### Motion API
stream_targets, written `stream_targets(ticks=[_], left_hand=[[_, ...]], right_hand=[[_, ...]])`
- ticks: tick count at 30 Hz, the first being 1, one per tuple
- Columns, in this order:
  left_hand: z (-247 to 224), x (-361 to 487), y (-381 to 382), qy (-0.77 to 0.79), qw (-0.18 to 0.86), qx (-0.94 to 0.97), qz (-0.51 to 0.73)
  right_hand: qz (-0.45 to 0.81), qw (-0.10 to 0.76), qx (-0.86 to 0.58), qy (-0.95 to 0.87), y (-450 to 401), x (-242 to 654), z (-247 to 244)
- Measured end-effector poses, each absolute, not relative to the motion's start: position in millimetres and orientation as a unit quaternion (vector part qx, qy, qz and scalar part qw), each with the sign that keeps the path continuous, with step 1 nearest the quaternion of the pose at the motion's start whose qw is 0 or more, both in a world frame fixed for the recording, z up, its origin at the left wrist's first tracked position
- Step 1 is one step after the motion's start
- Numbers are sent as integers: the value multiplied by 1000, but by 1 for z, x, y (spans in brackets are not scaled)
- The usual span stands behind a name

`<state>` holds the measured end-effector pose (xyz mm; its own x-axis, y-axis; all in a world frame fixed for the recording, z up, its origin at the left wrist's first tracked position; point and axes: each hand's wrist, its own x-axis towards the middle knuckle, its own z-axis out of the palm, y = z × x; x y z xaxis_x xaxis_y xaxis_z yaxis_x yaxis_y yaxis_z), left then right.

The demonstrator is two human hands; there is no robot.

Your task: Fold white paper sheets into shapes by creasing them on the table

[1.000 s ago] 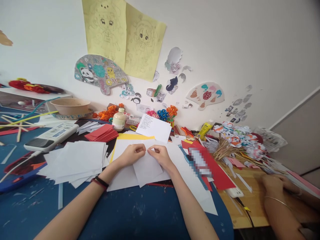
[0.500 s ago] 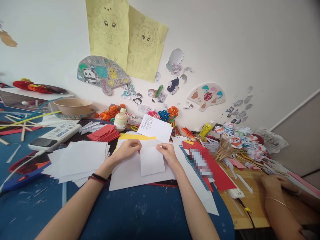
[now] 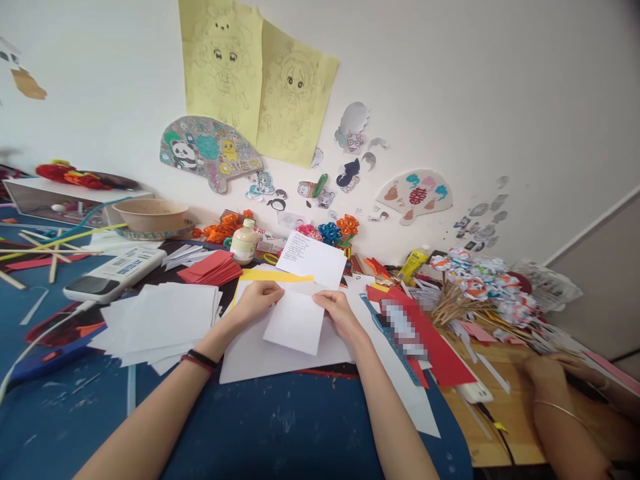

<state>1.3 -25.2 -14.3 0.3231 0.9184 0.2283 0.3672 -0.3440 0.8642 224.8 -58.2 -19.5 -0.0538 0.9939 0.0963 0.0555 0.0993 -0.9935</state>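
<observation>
A small white sheet of paper [image 3: 294, 321] is pinched at its upper edge between my two hands. My left hand [image 3: 259, 299] grips its upper left corner, fingers closed. At the upper right corner my right hand [image 3: 336, 308] holds it between thumb and fingers. The sheet is tilted, its lower edge slanting down to the right, over a larger white sheet [image 3: 240, 360]. Behind my hands, a white card with handwriting [image 3: 320, 263] leans up, with a yellow sheet [image 3: 270, 275] below it.
Left are a stack of white paper [image 3: 160, 320], red slips [image 3: 210, 268], a glue bottle [image 3: 244, 243] and a white power strip [image 3: 115, 273]. Right are red paper [image 3: 445, 353], a blue ruler [image 3: 395, 340] and paper flowers [image 3: 480, 280]. Another person's arms [image 3: 560, 400] rest at the far right.
The small sheet has tilted, its lower edge swinging left. My hands stay at nearly the same place. The whole view has shifted slightly.
</observation>
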Motion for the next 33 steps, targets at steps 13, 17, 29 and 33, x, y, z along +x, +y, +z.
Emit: stream_targets(ticks=[13, 17, 29, 33], left_hand=[[-6, 19, -49, 374, 393, 774, 328], [-4, 19, -47, 366, 395, 758, 367], [-3, -33, -16, 457, 433, 527, 571], [-12, -18, -18, 437, 469, 514, 569]], right_hand=[[493, 401, -452, -626, -62, 210, -24], [491, 421, -443, -620, -59, 209, -25], [489, 500, -449, -556, -59, 233, -20], [523, 474, -421, -569, -64, 219, -16]])
